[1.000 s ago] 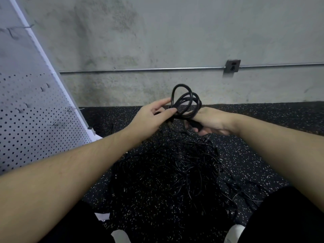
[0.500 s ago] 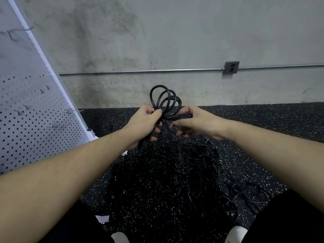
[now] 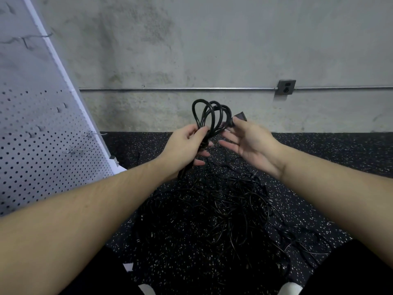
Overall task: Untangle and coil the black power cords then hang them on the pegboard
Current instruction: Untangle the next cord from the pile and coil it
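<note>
Nearest the camera, on the speckled black floor (image 3: 319, 167), lies a loose tangle of black power cords (image 3: 212, 209), many thin strands crossing one another, none of them sorted yet. Above that pile, the left hand (image 3: 185, 145) grips a gathered coil (image 3: 210, 116) of one cord, fingers curled round the pinched waist of the loops so that they stand up above the fist. Just to the right, the right hand (image 3: 248, 141) is mostly spread, palm up, with the cord's plug (image 3: 239, 118) at its fingertips; it seems to pinch the plug end, though the grip is hard to read from here. Off to the left stands the white pegboard (image 3: 38, 145) with several metal hooks (image 3: 93, 134), and no cord hangs on the part in view. Beyond runs a concrete wall (image 3: 212, 50) with a conduit pipe and an outlet box (image 3: 286, 87). By my reckoning one cord is nearly coiled and ready for hanging; the heap remains.
</note>
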Demonstrator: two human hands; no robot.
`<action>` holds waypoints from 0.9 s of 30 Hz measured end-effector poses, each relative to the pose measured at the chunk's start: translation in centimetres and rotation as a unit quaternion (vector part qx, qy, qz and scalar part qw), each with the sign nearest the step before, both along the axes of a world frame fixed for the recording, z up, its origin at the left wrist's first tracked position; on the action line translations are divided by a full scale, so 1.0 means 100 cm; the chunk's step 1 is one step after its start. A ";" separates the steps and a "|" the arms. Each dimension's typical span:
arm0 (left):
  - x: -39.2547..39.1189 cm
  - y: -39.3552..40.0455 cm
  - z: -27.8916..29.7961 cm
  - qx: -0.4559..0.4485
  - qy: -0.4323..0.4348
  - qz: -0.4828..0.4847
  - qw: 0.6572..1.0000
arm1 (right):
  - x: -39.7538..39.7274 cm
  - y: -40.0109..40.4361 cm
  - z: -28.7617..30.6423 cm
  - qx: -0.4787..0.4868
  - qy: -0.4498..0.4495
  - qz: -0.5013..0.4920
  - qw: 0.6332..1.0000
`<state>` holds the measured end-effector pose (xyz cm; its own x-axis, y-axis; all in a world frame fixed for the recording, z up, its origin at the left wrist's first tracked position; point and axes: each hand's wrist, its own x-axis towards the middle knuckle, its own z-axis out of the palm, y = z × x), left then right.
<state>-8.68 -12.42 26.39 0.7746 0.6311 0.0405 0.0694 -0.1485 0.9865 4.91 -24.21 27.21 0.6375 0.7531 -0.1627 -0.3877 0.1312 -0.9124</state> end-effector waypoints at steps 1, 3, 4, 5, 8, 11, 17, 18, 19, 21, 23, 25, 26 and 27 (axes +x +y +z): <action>0.000 -0.001 0.000 0.015 -0.003 -0.003 1.000 | 0.000 0.000 0.001 -0.002 0.014 0.007 1.000; 0.000 -0.003 0.002 0.047 -0.003 -0.002 0.999 | 0.003 -0.001 0.000 -0.013 0.030 0.007 0.999; -0.001 -0.004 0.002 0.066 0.001 -0.001 0.998 | 0.006 -0.002 -0.001 -0.024 0.022 0.001 0.999; -0.001 -0.005 0.003 0.086 0.006 -0.001 0.996 | 0.008 -0.002 -0.001 -0.041 0.001 -0.002 0.999; -0.002 -0.006 0.005 0.106 0.020 0.000 0.994 | 0.007 -0.001 -0.006 -0.084 -0.100 0.004 0.991; 0.001 -0.005 0.005 0.097 0.028 0.012 0.995 | -0.002 -0.002 -0.008 -0.082 -0.214 0.033 0.973; -0.002 -0.001 0.001 0.178 0.072 0.000 0.981 | -0.008 -0.007 -0.001 -0.104 -0.349 0.093 0.927; -0.002 0.000 0.001 0.189 0.085 0.001 0.978 | -0.009 -0.008 -0.001 -0.097 -0.343 0.106 0.928; -0.001 0.001 0.001 0.197 0.095 0.003 0.976 | -0.010 -0.008 -0.001 -0.095 -0.333 0.116 0.931; -0.001 0.000 -0.001 0.213 0.104 0.011 0.972 | -0.011 -0.010 0.000 -0.104 -0.318 0.128 0.934; 0.000 -0.001 -0.004 0.237 0.107 0.021 0.965 | -0.013 -0.011 0.002 -0.106 -0.290 0.149 0.939; 0.002 -0.001 -0.006 0.255 0.112 0.031 0.960 | -0.015 -0.010 0.005 -0.096 -0.235 0.141 0.957; 0.004 -0.001 -0.006 0.253 0.114 0.033 0.960 | -0.016 -0.008 0.006 -0.088 -0.211 0.121 0.966; 0.005 -0.001 -0.007 0.244 0.113 0.034 0.962 | -0.017 -0.006 0.006 -0.076 -0.195 0.101 0.973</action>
